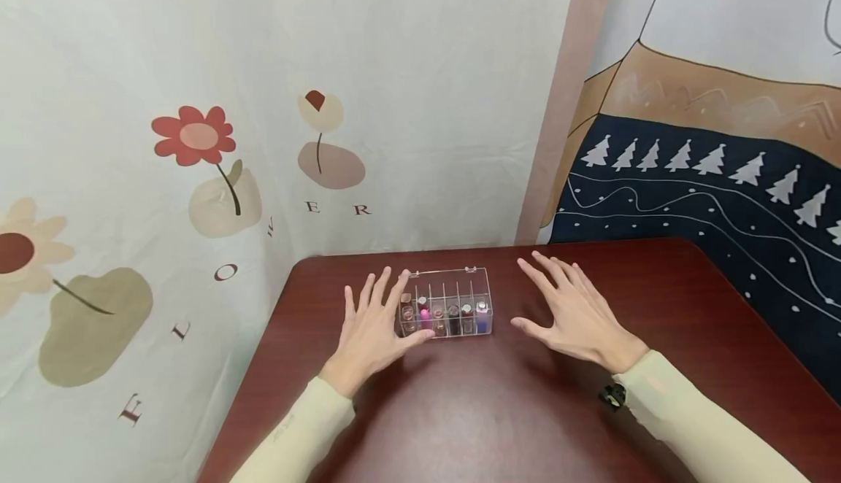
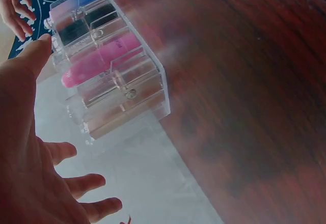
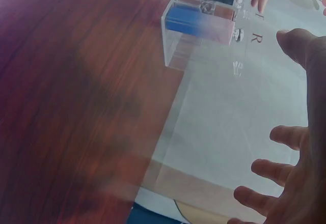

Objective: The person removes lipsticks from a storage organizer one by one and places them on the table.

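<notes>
A clear plastic box (image 1: 453, 277) split by thin dividers stands on the table, with a row of several small bottles inside. Among them are a pink one (image 2: 102, 62), a dark one (image 1: 454, 314) and a blue one with a paler end (image 3: 186, 20). My left hand (image 1: 369, 324) is spread at the box's left end, its thumb and index finger overlapping that end in the head view. Off to the right of the box, my right hand (image 1: 580, 317) hovers with fingers apart and holds nothing; a gap separates it from the box.
The dark red wooden table (image 1: 447, 410) has rounded back corners. Behind it hangs a pale cloth (image 1: 427, 103) printed with flowers and letters. A dark blue cloth (image 1: 657, 206) with white trees covers the right side. A black strap device (image 1: 613, 396) sits at the right wrist.
</notes>
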The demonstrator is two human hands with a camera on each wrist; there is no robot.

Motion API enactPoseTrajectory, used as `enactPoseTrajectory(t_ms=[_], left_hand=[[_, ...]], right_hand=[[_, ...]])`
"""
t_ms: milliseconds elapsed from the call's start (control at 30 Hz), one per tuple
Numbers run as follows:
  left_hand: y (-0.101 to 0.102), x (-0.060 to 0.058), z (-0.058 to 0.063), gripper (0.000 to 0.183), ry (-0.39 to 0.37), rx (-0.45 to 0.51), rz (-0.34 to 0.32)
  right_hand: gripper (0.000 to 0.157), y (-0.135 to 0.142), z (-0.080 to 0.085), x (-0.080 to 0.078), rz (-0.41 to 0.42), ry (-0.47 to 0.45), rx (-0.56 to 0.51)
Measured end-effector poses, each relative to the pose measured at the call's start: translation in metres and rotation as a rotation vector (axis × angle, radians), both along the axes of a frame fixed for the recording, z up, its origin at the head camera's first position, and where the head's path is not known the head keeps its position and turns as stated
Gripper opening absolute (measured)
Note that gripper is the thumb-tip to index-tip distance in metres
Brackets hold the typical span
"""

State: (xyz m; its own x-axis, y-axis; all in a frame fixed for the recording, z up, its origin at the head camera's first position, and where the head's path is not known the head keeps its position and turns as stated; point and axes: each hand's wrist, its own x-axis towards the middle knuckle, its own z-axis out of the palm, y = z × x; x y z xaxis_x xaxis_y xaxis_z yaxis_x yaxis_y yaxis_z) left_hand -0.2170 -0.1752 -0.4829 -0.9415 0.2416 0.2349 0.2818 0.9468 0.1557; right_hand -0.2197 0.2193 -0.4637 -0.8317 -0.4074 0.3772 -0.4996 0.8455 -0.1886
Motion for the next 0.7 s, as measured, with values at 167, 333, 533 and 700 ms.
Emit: enactPoseTrajectory(t_ms=[167,333,533,700], left_hand=[[0.000,-0.006,-0.003,0.125,-0.001,0.016,-0.032],[-0.001,-0.010,-0.004,0.124,-0.003,0.033,-0.046],[-0.001,-0.014,-0.006,0.125,-0.014,0.064,-0.070],[-0.001,-0.014,-0.007,0.122,-0.018,0.107,-0.091]], right_hand=[[0.102,-0.010,-0.003,-0.005,0.047,0.035,-0.021],[0.101,-0.023,-0.006,-0.013,0.082,-0.008,-0.023],[0.103,-0.039,-0.008,-0.019,0.113,-0.056,-0.019],[0.105,-0.051,-0.012,-0.024,0.135,-0.096,-0.023]])
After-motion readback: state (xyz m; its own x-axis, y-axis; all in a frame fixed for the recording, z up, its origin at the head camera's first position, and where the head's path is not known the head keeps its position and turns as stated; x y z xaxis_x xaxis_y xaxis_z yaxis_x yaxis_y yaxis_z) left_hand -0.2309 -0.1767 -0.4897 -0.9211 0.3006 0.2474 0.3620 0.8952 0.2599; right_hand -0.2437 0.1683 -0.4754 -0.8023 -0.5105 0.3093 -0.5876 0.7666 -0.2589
